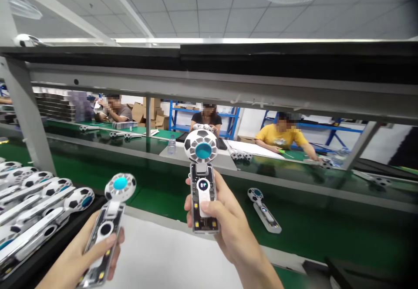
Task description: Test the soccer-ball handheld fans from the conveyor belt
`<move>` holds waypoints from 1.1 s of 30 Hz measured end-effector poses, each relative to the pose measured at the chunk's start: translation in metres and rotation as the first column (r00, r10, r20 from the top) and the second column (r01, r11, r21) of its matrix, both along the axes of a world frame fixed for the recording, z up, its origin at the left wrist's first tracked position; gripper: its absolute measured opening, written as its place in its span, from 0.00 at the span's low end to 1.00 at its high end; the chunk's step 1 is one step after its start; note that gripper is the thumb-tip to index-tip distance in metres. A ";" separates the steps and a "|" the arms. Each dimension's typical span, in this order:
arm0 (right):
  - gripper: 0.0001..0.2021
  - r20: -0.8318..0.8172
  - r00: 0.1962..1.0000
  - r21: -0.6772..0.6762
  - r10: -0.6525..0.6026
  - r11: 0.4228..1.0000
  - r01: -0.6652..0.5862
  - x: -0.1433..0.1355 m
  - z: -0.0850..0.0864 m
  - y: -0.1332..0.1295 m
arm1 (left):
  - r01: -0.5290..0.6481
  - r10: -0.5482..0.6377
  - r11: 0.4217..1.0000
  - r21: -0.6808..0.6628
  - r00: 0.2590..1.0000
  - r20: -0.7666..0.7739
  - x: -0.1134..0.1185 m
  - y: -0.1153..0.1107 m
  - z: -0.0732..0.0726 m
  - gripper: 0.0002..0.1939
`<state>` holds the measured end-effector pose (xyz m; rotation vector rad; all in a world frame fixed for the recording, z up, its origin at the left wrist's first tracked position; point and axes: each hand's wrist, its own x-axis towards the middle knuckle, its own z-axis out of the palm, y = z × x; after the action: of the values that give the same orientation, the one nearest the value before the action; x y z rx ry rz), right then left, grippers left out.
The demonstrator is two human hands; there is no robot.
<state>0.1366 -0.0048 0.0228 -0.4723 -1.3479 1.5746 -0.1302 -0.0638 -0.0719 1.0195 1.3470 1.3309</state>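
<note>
My right hand point(233, 223) is wrapped round a handheld fan point(202, 149), held upright in front of me. Its round head has a black-and-white football pattern with a teal centre. Below it, the clear body shows circuitry and a small round display that is lit, and my thumb presses on the white strip under that display. Lower and to the left, my left hand point(80, 247) grips a second fan point(120, 184) of the same kind, tilted slightly. Its display is dark, and my thumb lies across the strip.
More fans point(48, 188) lie in rows in a black tray point(35, 254) at left. One fan point(266, 215) with a lit display lies on the green conveyor belt point(313, 223). White paper point(163, 254) covers my worktop. A shelf beam point(209, 75) crosses overhead. Several co-workers sit opposite.
</note>
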 end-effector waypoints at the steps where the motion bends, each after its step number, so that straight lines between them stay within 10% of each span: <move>1: 0.32 0.010 1.000 0.001 -0.010 1.000 0.010 0.000 0.001 -0.001 | 0.042 -0.050 0.997 0.065 0.991 0.125 0.008 0.002 0.017 0.24; 5: 0.30 0.013 0.999 0.031 -0.035 0.999 0.035 0.000 0.004 -0.005 | 0.216 -0.265 0.955 0.205 0.930 0.256 0.040 0.009 0.070 0.22; 10: 0.26 -0.030 0.998 0.043 -0.062 0.997 0.063 0.004 0.003 -0.004 | 0.247 -0.315 0.925 0.290 0.924 0.217 0.073 0.019 0.099 0.30; 18: 0.30 -0.092 0.992 -0.032 -0.083 0.996 0.080 0.009 0.003 -0.001 | 0.167 -0.231 0.949 0.267 0.945 0.232 0.082 0.027 0.088 0.49; 30: 0.24 -0.127 0.967 -0.149 -0.219 0.968 0.200 -0.003 -0.002 0.007 | 0.317 -0.379 0.902 0.295 0.906 0.187 0.064 0.042 0.081 0.27; 33: 0.15 -0.004 0.938 -0.005 -0.347 0.938 0.347 -0.004 -0.017 0.017 | 0.318 -0.385 0.897 0.306 0.904 0.187 0.060 0.046 0.079 0.27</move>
<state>0.1321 0.0125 0.0053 -0.6704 -1.1822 1.2850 -0.0698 -0.0177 0.0072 1.1762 0.7621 1.3271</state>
